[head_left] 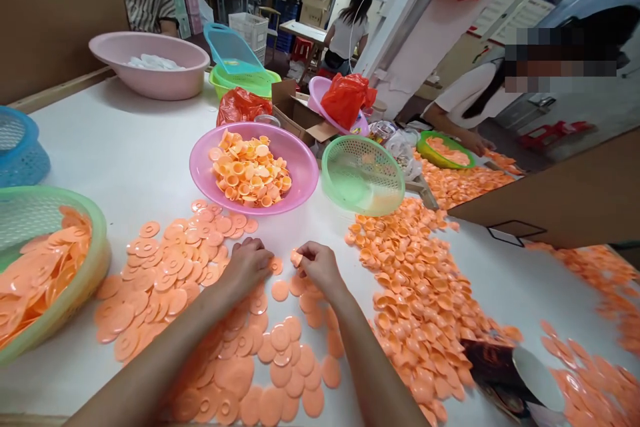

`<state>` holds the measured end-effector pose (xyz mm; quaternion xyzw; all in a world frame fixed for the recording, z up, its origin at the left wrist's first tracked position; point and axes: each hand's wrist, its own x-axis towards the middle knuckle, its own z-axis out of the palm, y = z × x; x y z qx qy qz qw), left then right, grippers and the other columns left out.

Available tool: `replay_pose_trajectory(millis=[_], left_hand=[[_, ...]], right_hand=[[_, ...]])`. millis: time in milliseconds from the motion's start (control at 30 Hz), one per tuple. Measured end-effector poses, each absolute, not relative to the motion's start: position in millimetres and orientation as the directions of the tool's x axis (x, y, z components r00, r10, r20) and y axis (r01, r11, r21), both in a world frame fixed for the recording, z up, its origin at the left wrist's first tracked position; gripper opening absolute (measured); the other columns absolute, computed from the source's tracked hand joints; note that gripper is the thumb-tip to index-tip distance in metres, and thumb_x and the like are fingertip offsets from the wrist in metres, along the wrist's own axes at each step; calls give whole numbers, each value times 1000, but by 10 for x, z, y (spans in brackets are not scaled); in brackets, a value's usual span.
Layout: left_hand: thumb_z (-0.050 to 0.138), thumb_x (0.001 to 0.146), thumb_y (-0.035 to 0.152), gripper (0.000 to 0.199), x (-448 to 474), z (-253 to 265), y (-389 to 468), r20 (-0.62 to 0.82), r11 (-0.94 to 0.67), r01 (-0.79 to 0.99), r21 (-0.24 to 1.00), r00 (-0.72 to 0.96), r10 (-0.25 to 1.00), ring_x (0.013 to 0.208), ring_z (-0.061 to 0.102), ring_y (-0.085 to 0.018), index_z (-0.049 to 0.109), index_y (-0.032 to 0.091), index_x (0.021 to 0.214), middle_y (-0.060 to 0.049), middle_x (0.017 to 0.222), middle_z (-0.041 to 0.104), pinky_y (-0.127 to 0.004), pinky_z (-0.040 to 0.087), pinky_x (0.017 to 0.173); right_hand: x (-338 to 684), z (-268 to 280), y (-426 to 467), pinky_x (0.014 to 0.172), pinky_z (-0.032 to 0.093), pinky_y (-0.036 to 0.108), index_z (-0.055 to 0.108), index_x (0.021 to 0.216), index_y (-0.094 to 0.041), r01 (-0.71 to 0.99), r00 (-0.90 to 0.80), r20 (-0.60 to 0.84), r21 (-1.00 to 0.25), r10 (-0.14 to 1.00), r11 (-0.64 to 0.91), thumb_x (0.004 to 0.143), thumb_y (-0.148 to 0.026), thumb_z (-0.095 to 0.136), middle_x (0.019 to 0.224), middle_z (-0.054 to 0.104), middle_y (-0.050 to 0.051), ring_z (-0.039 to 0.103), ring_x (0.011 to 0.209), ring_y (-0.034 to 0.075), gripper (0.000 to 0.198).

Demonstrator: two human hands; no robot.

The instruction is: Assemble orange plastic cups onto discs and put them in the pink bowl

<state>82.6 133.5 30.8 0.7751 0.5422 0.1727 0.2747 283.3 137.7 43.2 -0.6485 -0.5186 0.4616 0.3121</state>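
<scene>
My left hand is low over the table with its fingers curled together, their tips at the edge of a small orange plastic disc. Between the thumb and fingers of my right hand is a small orange plastic cup, pinched just right of that disc. Flat orange discs lie spread around and under my forearms. To the right spreads a long heap of small orange cups. Beyond my hands, a pink bowl holds a pile of orange cup pieces.
A green colander stands right of the pink bowl. At the left are a green basket of orange discs and a blue basket. Cardboard panels flank the table. A co-worker sits at the right; other people are farther back.
</scene>
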Motion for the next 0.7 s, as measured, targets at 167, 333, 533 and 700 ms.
replay_pose_trajectory(millis=[167, 333, 533, 700], left_hand=[[64, 78, 25, 21, 813, 317, 1449, -20, -221, 737, 638, 303, 953, 91, 55, -22, 74, 25, 96, -6, 94, 64, -36, 35, 83], [66, 78, 30, 14, 837, 263, 1413, -20, -200, 735, 648, 279, 960, 89, 55, -22, 76, 25, 86, -5, 88, 65, -37, 34, 84], [65, 75, 28, 16, 824, 352, 1482, -133, -62, 613, 788, 267, 955, 86, 60, -20, 77, 22, 84, -4, 84, 69, -32, 41, 80], [61, 63, 11, 8, 908, 477, 1632, -407, 314, 428, 847, 144, 902, 58, 61, -16, 68, 14, 66, -1, 59, 64, -24, 44, 55]], right_hand=[[2611, 349, 1454, 50, 45, 21, 67, 70, -19, 488, -13, -247, -848, 969, -210, 69, -21, 56, 55, 62, -3, 59, 52, 13, 11], [2457, 371, 1503, 55, 42, 23, 67, 61, -19, 645, 25, -203, -745, 979, -170, 68, -17, 59, 59, 67, 0, 59, 58, 14, 11], [2325, 486, 1550, 53, 36, 22, 66, 55, -18, 771, 4, -190, -625, 982, -124, 65, -8, 58, 56, 66, 1, 55, 55, 13, 16], [2351, 493, 1569, 51, 34, 21, 66, 55, -16, 767, -18, -223, -628, 975, -130, 68, -9, 59, 55, 65, 1, 55, 55, 12, 17]])
